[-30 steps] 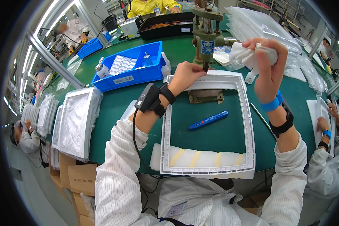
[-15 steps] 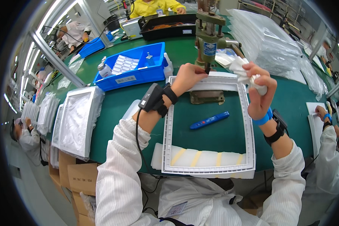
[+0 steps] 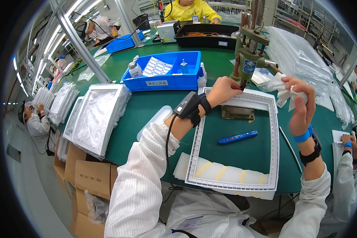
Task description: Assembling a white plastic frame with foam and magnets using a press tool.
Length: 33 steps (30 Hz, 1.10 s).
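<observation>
My left hand (image 3: pixel 224 91) is closed in a pinch at the far edge of a white rectangular plastic frame (image 3: pixel 275 139). Its fingertips are right beside the dark tip of a green bench press (image 3: pixel 248 55); whatever they pinch is hidden. To the right, my right hand (image 3: pixel 304 104) is raised, its fingers wrapped round a crumpled white cloth (image 3: pixel 283 88). The frame lies flat, its far side at the press base and its near side over a white foam strip (image 3: pixel 181 166) with yellow bands. Inside the frame opening lies a blue pen-shaped tool (image 3: pixel 238 137).
A blue divided bin (image 3: pixel 160 84) with bottles and labels stands behind my left hand. Wrapped white frames (image 3: pixel 93 119) lean at the left, above cardboard boxes (image 3: pixel 92 178). Bagged sheets (image 3: pixel 297 55) are piled far right. A thin white rod (image 3: pixel 290 148) lies beside the frame. Co-workers sit around.
The whole view has swung, so the bench items appear farther right. My right hand with the cloth has moved slightly away from the frame, and the white rod shows. My left hand stays at the press tip.
</observation>
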Motion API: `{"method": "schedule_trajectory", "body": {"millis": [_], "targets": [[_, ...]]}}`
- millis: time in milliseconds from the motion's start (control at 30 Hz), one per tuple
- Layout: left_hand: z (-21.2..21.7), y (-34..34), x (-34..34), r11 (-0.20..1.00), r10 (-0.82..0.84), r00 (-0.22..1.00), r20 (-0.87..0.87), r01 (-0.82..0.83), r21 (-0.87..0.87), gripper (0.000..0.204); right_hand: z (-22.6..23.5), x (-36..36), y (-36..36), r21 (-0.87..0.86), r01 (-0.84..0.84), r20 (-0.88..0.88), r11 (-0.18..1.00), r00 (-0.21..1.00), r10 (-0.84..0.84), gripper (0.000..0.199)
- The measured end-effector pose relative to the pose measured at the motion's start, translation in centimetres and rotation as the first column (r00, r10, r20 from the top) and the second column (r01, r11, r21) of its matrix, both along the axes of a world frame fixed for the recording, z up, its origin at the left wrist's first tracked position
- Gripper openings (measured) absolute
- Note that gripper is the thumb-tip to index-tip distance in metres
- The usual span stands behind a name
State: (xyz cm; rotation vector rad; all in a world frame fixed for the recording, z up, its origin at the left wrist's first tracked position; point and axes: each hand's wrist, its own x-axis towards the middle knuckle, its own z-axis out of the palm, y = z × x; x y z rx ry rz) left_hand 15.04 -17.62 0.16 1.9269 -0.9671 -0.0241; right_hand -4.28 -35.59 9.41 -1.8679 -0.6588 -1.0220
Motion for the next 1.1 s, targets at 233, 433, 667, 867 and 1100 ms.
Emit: {"method": "schedule_trajectory", "body": {"millis": [233,433,667,867,1100], "targets": [[0.1,0.0,-0.1,1.000,0.003,1.000,0.003,-0.003,-0.001,0.026,-0.4,0.4,0.5,0.074,0.034,0.004,0.997,0.999,-0.035,0.017],[0.3,0.4,0.1,0.998,0.016,1.000,0.008,-0.017,0.064,0.028,-5.3,-0.8,0.4,-0.108,0.076,0.063,0.991,0.996,-0.070,0.019],[0.4,-0.2,-0.2,0.997,0.014,1.000,0.007,-0.014,0.082,0.030,-2.9,-1.6,-0.9,-0.304,0.080,0.034,0.949,0.997,-0.073,0.022],[0.5,0.2,0.1,0.995,0.025,0.999,-0.028,-0.022,0.101,0.035,1.6,-1.6,0.3,-0.313,0.011,-0.192,0.950,0.978,-0.075,0.035],[0.9,-0.2,0.4,0.993,0.010,0.991,-0.134,0.006,0.115,0.034,3.9,-1.3,0.5,-0.720,0.001,-0.088,0.694,0.992,-0.092,0.040]]}}
